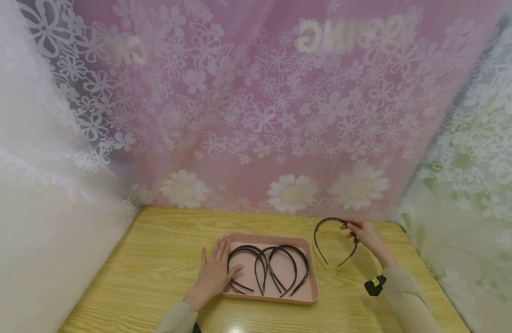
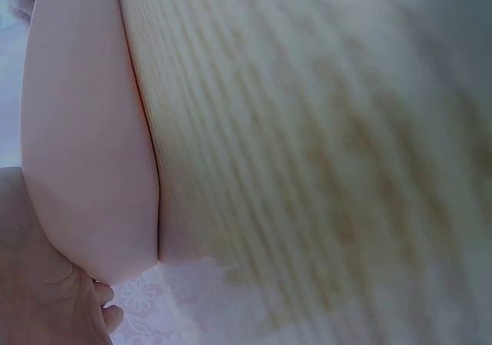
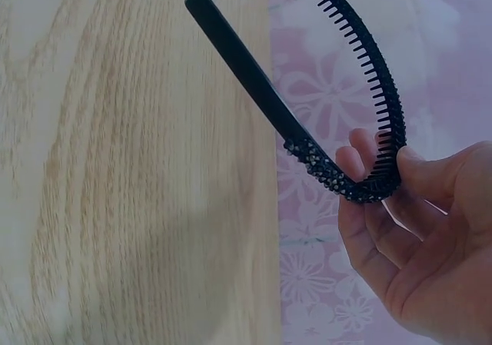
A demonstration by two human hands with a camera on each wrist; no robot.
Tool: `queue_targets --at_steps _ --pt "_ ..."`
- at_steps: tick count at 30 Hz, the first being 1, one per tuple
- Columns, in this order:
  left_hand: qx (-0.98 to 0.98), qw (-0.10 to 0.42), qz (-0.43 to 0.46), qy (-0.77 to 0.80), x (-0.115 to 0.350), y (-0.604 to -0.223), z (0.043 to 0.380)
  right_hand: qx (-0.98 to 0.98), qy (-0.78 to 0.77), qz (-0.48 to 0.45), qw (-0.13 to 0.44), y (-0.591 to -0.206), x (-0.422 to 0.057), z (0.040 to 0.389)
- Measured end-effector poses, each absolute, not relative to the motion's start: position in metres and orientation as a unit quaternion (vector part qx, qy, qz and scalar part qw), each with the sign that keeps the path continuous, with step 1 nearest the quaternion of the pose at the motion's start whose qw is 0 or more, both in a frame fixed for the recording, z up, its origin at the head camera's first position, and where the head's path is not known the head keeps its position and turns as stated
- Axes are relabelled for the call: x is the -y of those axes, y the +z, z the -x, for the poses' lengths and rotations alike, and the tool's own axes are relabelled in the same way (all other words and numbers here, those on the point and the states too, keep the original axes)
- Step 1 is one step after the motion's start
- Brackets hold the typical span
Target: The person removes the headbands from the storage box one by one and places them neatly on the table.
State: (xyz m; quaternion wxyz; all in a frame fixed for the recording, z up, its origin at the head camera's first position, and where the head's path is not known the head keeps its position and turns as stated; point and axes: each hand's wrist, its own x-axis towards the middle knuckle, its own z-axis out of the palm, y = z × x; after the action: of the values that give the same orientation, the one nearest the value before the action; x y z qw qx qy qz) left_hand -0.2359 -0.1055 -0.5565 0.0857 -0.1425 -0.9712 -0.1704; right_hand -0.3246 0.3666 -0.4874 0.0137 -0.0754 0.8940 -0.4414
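Note:
My right hand (image 1: pixel 366 237) pinches a black toothed headband (image 1: pixel 315 236) by its side, to the right of the tray. In the right wrist view the headband (image 3: pixel 246 68) has small comb teeth inside and shiny beads along its outer face, and the thumb and fingers of the right hand (image 3: pixel 415 237) close round it. My left hand (image 1: pixel 214 273) rests with spread, straight fingers over the left rim of a pink tray (image 1: pixel 272 299). Several black headbands (image 1: pixel 299 256) lie overlapping in the tray. In the left wrist view the tray's outer wall (image 2: pixel 92 145) stands beside the left hand (image 2: pixel 46 276).
The tray stands on a wood-grain table (image 1: pixel 164 249). A pink flowered curtain (image 1: pixel 256 115) hangs behind the table's back edge, with pale sheets (image 1: pixel 52 185) to the left and flowered ones (image 1: pixel 485 185) to the right. A black device (image 1: pixel 374 285) sits on the right wrist.

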Motion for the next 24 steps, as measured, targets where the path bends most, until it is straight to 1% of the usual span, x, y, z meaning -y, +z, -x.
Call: queue_targets --at_steps 13,24 --pt "0.969 0.091 0.146 -0.175 0.106 -0.558 0.236 -0.883 -0.463 0.061 0.051 -0.504 -0.367 0.334" --pt "0.970 0.089 0.147 -0.172 0.106 -0.555 0.235 -0.888 -0.455 0.044 0.057 -0.518 -0.365 0.340"
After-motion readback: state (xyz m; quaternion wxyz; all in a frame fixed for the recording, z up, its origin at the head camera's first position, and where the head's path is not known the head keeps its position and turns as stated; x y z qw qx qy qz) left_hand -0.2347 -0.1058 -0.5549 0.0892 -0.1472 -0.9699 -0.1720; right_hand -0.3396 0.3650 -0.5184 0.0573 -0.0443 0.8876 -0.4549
